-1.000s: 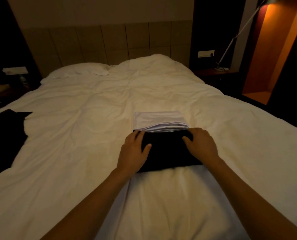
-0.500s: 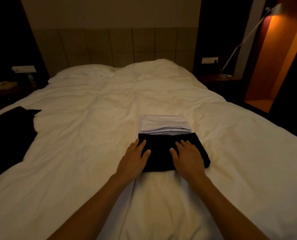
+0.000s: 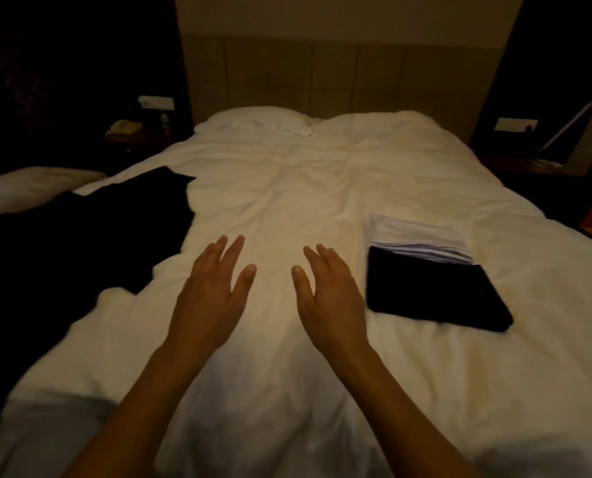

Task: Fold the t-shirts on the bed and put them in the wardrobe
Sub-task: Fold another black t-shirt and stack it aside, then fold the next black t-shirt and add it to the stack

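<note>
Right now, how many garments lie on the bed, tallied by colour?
Black: 2, the folded black shirt and the unfolded black garment.
White: 1, the folded white shirt.
Total: 3.

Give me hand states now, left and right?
Left hand: open, fingers straight, holding nothing.
Right hand: open, fingers straight, holding nothing.

The room is dimly lit in a warm tone. A padded panelled headboard [image 3: 339, 77] is set against a pale wall [image 3: 339, 12]. Dark nightstands are placed on either side: a telephone [image 3: 123, 127] is seen on the left one, a white lamp arm [image 3: 570, 122] on the right. Wall sockets [image 3: 515, 124] are mounted nearby.
</note>
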Available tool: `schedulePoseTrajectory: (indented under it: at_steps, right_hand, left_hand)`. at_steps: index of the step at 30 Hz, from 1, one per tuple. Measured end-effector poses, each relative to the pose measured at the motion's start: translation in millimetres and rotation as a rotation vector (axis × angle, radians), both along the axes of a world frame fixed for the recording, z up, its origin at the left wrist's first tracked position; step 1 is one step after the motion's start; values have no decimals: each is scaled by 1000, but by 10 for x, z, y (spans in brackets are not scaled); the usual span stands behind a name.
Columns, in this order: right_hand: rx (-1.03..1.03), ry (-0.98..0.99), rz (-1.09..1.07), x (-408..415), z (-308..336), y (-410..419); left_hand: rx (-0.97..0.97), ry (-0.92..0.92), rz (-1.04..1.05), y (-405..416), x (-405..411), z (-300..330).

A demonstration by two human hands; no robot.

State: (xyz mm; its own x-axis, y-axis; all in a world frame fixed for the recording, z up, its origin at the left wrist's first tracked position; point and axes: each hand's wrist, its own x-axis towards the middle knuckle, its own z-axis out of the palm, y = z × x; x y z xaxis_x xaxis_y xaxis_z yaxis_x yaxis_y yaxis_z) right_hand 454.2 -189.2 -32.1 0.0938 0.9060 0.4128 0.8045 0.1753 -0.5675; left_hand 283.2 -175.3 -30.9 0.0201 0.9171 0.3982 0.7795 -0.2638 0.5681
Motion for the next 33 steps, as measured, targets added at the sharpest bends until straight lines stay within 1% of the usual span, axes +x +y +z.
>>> schedulePoseTrajectory:
  at_steps: [5, 8, 12, 17, 21, 25, 29, 31, 33]
  right_hand:
    - [-35, 18, 152, -993, -64, 44]
    - [-67, 11, 222, -1550, -158, 115]
    - [-107, -16, 308, -2194, -348, 265]
    - [-137, -73, 388, -2866, -622, 512]
    - [-169, -97, 435, -3287, -818, 797]
    - [-162, -150, 474, -3660, -921, 1131]
    - [-104, -257, 538, -3960, -1035, 1464]
    - [-86, -309, 596, -4076, -1111, 1601]
    - [-124, -311, 639, -4159, -1191, 1709]
  left_hand:
    - [20, -68, 158, -113, -970, -90]
    - [-1, -91, 258, -144, -1547, -208]
    - [-49, -106, 376, -167, -2247, -486]
    - [-106, -140, 475, -83, -2944, -838]
    - [-147, -135, 533, 66, -3315, -1056]
    - [-211, -12, 608, 283, -3528, -1215]
    - [-247, 38, 623, 498, -3772, -1363]
    - [-221, 63, 635, 564, -3825, -1421]
    - [-168, 61, 644, 612, -3848, -1463]
